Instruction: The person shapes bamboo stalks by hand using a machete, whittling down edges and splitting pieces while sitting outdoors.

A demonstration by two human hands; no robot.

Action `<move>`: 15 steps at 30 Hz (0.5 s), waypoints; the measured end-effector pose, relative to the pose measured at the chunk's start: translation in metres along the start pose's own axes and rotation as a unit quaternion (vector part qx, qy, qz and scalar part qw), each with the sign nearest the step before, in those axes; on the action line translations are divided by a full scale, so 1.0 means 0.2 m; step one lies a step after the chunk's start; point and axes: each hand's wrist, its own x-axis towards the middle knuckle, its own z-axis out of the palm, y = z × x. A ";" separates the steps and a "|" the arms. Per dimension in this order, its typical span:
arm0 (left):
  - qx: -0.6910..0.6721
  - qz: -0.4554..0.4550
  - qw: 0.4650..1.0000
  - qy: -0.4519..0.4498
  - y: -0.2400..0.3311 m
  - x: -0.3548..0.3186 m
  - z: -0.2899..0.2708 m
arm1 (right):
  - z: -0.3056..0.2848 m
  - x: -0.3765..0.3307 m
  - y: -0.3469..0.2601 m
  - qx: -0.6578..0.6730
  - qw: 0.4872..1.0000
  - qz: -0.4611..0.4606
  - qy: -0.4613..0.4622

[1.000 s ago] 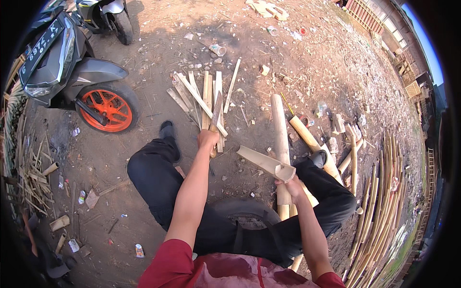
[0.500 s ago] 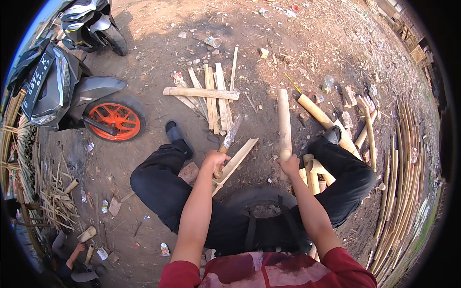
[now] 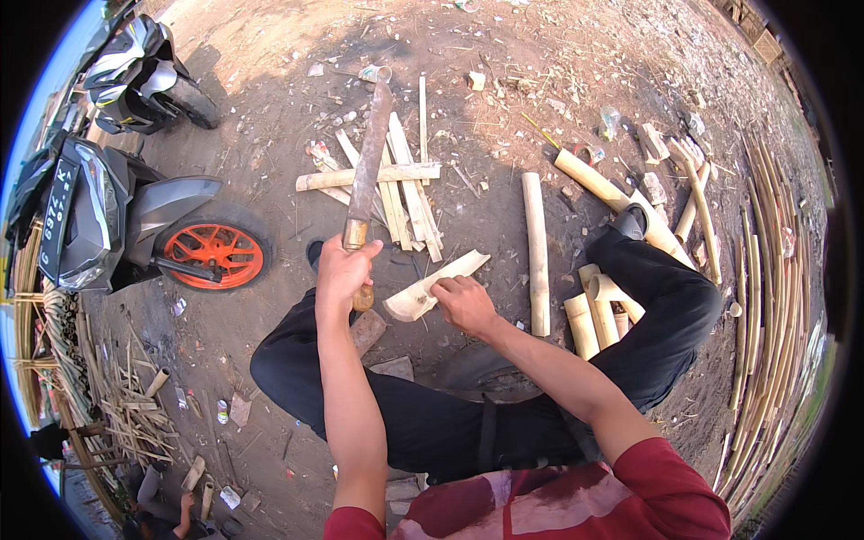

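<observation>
Dirt ground (image 3: 270, 117), littered with chips. Motorcycle (image 3: 117, 207) at left, orange wheel (image 3: 213, 256) showing, front cut off by the rim. Long bamboo poles (image 3: 765, 297) bundled at right, far ends lost in the bend. Split slats (image 3: 396, 184) heaped ahead; round bamboo sections (image 3: 535, 252) beside the right leg. Machete (image 3: 369, 153) raised, blade upward, handle enclosed by the left hand (image 3: 345, 270), fist tight. Curved bamboo piece (image 3: 432, 283) between the knees, pinned under the right hand (image 3: 463, 301), fingers curled over it. Small wrappers (image 3: 225, 410) at lower left, too small to make out.
</observation>
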 end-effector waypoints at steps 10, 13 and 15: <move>0.147 0.279 0.945 0.091 0.22 -0.54 0.11 | -0.22 0.11 0.21 0.097 0.961 0.152 0.211; 0.258 0.281 0.922 0.066 0.10 -0.58 0.21 | -0.18 0.07 0.20 0.105 0.955 0.173 0.217; 0.277 0.300 0.910 0.066 0.03 -0.58 0.25 | -0.18 0.05 0.18 0.115 0.951 0.184 0.220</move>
